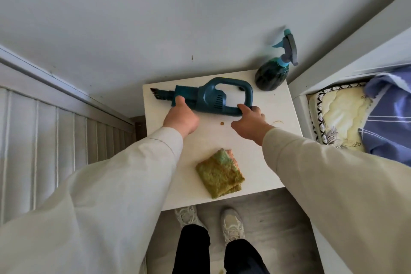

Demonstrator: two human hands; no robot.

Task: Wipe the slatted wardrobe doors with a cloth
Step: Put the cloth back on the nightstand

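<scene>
Cloth (219, 174) lies folded on the table (278, 162), near but apart from both hands; left hand (182, 118) and right hand (250, 123) grip the vacuum (209, 95).

We can't make out any readable text here; no brand or label shows on the teal handheld vacuum (211, 95); nothing legible on the spray bottle (272, 73) either; the mattress (338, 115) at the right has only patterned trim, no letters or numbers we can read.

Both arms reaching forward, left grip (181, 118) curled, right grip (250, 122) curled
</scene>
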